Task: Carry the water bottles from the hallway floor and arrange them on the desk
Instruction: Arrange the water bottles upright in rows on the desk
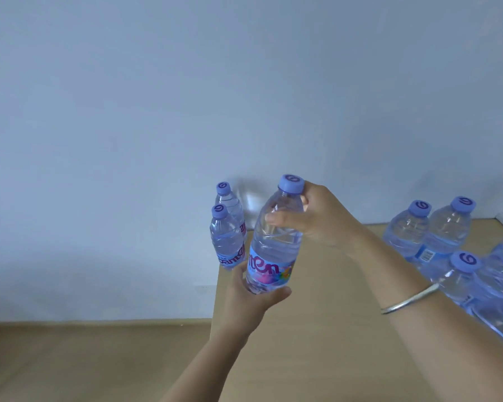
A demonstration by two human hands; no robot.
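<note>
I hold a clear water bottle [275, 242] with a blue cap and a coloured label above the left part of the wooden desk [317, 329]. My right hand [317, 219] grips its neck and shoulder just below the cap. My left hand [250, 297] cups its base from underneath, fingers curled round it. Two more bottles [225, 236] stand upright one behind the other at the desk's far left corner, just left of the held one. A group of several bottles [436, 233] stands at the right, some still in plastic wrap [500, 300].
A plain pale wall [186, 111] rises right behind the desk. The desk's left edge [215, 300] drops to a wooden floor [84, 358] at the lower left. My right wrist wears a silver bangle [408, 300].
</note>
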